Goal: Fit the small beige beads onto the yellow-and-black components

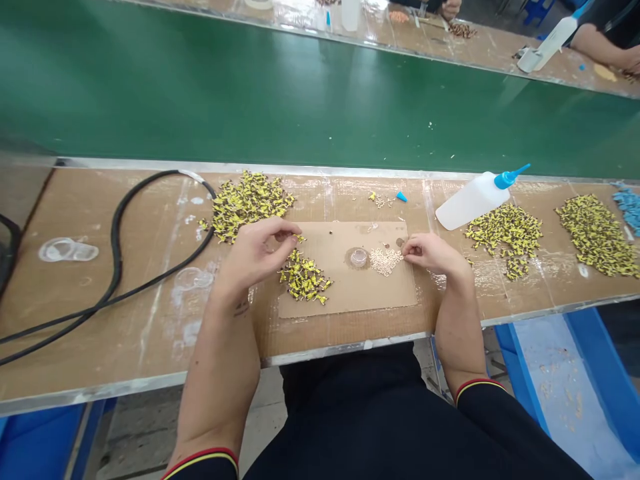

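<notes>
Both bare hands work over a flat rectangular sheet of brown cardboard (pixel 380 293). The left hand (pixel 257 255) hangs above the sheet's left end, its thumb and forefinger drawn close together just behind a small heap of yellow-and-black pieces (pixel 303 277). A lone yellow piece (pixel 300 237) sits at those fingertips, but it is too small to tell whether they are clamped on it. The right hand (pixel 430 255) lies at the sheet's right end, its fingertips (pixel 406 247) close together at the edge of a heap of tiny pale gold beads (pixel 386 261). Whether they have a bead between them, I cannot tell. A round clear plastic cup (pixel 358 257) stands on the sheet between the 2 heaps.

Parts this small are best handled 1 at a time with the fingertips alone, with the wrists low and the heaps kept apart.

Behind the sheet lies a large heap of the same yellow-and-black pieces (pixel 247 207). To the sheet's right are 2 more such heaps (pixel 505 240), a white plastic squeeze bottle with a blue nozzle (pixel 473 200), and some blue pieces (pixel 629 208). To the sheet's left, a black rubber cable (pixel 116 267) curves across the brown workbench (pixel 100 347). Far beyond the sheet, past a green conveyor belt (pixel 320 100), a co-worker's forearm (pixel 595 43) rests on another bench.
</notes>
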Tool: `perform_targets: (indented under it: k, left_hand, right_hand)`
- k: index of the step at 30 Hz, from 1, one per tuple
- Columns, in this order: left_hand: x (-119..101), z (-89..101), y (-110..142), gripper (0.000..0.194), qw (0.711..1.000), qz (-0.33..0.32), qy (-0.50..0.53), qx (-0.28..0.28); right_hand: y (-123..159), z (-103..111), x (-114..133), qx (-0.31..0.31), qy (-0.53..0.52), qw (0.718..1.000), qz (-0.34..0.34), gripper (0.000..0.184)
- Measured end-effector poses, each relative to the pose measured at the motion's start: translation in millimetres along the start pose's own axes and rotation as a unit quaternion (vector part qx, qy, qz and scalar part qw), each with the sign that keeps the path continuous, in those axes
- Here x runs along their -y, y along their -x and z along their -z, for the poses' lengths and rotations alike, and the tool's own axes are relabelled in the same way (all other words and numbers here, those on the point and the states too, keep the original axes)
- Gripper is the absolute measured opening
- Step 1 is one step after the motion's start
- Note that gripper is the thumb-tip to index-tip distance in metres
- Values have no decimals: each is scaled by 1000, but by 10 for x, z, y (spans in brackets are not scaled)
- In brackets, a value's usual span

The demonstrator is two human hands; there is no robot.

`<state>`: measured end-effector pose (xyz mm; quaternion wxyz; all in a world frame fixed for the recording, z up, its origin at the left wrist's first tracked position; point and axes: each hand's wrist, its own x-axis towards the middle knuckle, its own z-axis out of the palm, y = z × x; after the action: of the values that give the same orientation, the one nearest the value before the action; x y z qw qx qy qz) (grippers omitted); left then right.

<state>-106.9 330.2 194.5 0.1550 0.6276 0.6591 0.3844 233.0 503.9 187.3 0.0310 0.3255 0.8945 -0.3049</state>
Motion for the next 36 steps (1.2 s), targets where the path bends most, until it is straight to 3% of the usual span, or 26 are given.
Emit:
perform_targets:
  k: [4,11,18,25,28,31,36]
  left_hand:
    - [-41,-78,6,14,996,-25,86,-20]
    - [-157,-220,4,11,977,-49,206,1]
    - [-182,-359,53,14,982,-18,185,-26]
    - [-276,-402,-14,14,977,-46,199,-59]
    - [-409,-374,-131,14,972,-57,220,-53]
    - [-495,-365,-236,14,971,-57,227,-51]
    - [-409,-417,-252,14,964,-19,252,-80]
  right_hand:
    - [0,-11,40,8,38,999,-17,13]
    - [-10,-50,51,-9,25,1000,-3,6]
    - [-61,-81,39,-27,6,997,66,15]
    - [-14,-26,67,-55,-76,989,112,14]
    - [26,23,70,-61,-109,987,104,13]
    - [40,35,37,-21,-105,992,67,11]
    - [-20,-29,41,5,-111,992,59,12]
